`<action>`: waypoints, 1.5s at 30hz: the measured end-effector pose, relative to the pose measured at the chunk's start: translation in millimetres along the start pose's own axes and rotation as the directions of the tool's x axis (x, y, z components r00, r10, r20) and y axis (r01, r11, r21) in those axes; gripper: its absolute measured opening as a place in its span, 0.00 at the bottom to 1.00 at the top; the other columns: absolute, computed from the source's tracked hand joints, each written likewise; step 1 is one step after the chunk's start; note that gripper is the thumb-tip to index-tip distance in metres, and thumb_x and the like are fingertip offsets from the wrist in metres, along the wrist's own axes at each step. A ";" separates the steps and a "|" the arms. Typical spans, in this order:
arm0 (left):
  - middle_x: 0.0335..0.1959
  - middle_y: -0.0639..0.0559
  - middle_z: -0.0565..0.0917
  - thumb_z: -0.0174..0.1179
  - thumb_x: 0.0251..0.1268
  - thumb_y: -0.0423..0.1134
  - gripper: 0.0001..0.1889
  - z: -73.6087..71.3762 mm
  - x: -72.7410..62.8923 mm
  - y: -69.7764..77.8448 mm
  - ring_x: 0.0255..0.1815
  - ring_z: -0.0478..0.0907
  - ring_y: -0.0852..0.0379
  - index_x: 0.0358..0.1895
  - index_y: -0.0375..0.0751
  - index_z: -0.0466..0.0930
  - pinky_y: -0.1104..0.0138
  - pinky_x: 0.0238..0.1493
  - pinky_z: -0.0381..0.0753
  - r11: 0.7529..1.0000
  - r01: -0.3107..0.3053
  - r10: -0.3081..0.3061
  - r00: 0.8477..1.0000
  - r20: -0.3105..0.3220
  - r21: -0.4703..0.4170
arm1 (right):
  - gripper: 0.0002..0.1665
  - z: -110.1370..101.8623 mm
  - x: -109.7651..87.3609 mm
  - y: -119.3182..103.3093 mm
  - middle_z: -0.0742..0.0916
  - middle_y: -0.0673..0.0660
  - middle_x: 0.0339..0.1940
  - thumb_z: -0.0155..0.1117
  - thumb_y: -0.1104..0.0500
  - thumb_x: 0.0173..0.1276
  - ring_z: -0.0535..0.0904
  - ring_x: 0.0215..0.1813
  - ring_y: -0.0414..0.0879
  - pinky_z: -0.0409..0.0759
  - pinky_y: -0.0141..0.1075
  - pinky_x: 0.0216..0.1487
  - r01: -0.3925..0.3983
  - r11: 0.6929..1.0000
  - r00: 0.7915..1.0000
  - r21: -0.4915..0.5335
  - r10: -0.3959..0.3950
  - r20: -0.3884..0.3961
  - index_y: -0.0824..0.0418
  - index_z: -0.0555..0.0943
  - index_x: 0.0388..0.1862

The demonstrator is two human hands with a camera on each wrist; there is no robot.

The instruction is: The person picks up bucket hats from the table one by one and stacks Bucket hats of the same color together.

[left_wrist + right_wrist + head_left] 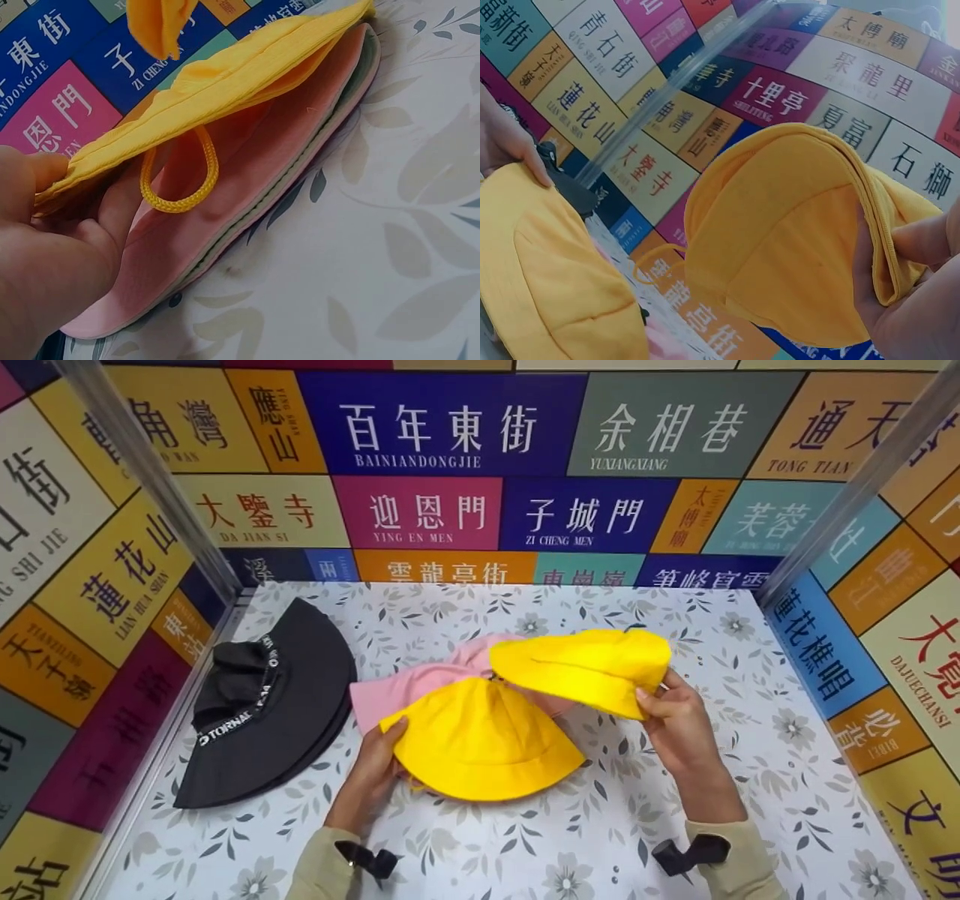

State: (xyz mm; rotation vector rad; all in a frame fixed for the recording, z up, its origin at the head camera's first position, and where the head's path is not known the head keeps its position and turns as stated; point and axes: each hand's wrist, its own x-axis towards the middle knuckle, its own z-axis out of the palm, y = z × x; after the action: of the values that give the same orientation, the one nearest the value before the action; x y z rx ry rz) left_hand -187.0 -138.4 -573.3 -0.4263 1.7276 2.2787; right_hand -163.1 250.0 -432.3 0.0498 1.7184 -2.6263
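Observation:
My left hand (376, 761) pinches the brim edge of a yellow bucket hat (487, 742), which lies tilted over a pink hat (386, 696). In the left wrist view a yellow cord loop (180, 204) hangs below that brim, above the pink brim (247, 180) with pale green and dark edges under it. My right hand (681, 720) grips a second yellow hat (585, 667) by its brim, thumb on one side and fingers on the other. This hat is raised over the back right of the pile. The right wrist view shows it folded, with a cord (656, 262) at its side.
Black bucket hats (300, 712), nested with a white-lettered band, lie on the left of the table. The flowered tabletop (600, 840) is bounded by colourful sign-patterned walls (435, 427) at the back and both sides, with clear corner strips (832, 472).

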 end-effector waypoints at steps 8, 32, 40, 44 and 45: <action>0.22 0.56 0.70 0.45 0.81 0.53 0.20 -0.9 0.1 1.0 0.13 0.62 0.61 0.52 0.37 0.72 0.72 0.17 0.64 0.999 0.015 -0.015 1.000 0.000 -0.048 | 0.23 18.6 2.8 8.7 0.86 0.48 0.50 0.48 0.74 0.74 0.81 0.49 0.39 0.81 0.29 0.54 0.031 0.998 0.985 -0.055 -0.021 0.171 0.53 0.77 0.58; 0.18 0.54 0.74 0.24 0.78 0.65 0.37 -5.1 -0.1 -0.9 0.09 0.65 0.61 0.39 0.42 0.78 0.71 0.13 0.67 0.997 -0.006 0.014 0.996 0.091 -0.083 | 0.25 28.1 9.8 63.9 0.86 0.49 0.55 0.50 0.73 0.72 0.80 0.53 0.40 0.81 0.31 0.58 0.031 0.987 0.871 -0.159 0.051 0.488 0.58 0.76 0.64; 0.19 0.55 0.72 0.30 0.79 0.65 0.32 -3.1 -1.5 -0.2 0.11 0.64 0.61 0.40 0.43 0.76 0.71 0.14 0.65 0.999 -0.005 0.006 0.998 0.056 -0.032 | 0.29 9.1 12.9 85.2 0.86 0.50 0.53 0.53 0.70 0.72 0.81 0.51 0.41 0.83 0.32 0.55 -0.059 0.957 0.901 -0.283 0.173 0.399 0.76 0.64 0.71; 0.20 0.55 0.70 0.36 0.78 0.65 0.29 -3.2 -1.8 -1.2 0.10 0.62 0.61 0.43 0.42 0.76 0.72 0.14 0.64 1.000 -0.013 0.014 0.999 0.047 -0.019 | 0.31 1.2 16.0 92.4 0.86 0.51 0.52 0.52 0.70 0.72 0.83 0.49 0.42 0.84 0.33 0.52 -0.105 0.936 0.887 -0.335 0.241 0.394 0.78 0.62 0.72; 0.20 0.55 0.71 0.39 0.78 0.64 0.28 -3.2 -2.0 -1.7 0.11 0.62 0.61 0.45 0.42 0.75 0.72 0.14 0.63 1.000 -0.015 0.016 0.999 0.043 -0.025 | 0.31 -0.7 16.8 94.3 0.86 0.51 0.51 0.52 0.70 0.72 0.83 0.48 0.42 0.85 0.33 0.50 -0.115 0.931 0.886 -0.346 0.254 0.388 0.78 0.62 0.72</action>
State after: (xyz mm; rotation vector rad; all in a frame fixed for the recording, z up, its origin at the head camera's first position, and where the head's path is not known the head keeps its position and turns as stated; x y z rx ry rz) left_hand -184.3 -141.1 -574.8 -0.3663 1.6895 2.3050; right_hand -178.0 213.1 -519.4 -0.3209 1.8281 -2.0033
